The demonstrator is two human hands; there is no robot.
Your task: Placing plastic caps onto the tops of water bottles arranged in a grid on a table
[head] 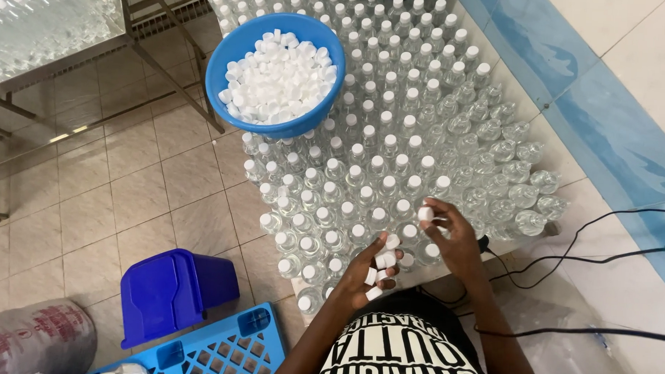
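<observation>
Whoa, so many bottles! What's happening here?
A person stands over a big block of small clear bottles. The left hand holds several white caps; the right hand pinches one cap above the bottles. Most bottles wear caps, but those at the right are open. A blue bowl of caps sits on the bottles.

Left hand (365,273) cups several white caps (380,264), lower centre. Right hand (452,239) pinches one cap (425,213) over clear bottles (393,137). Blue bowl (226,54), upper centre.
</observation>
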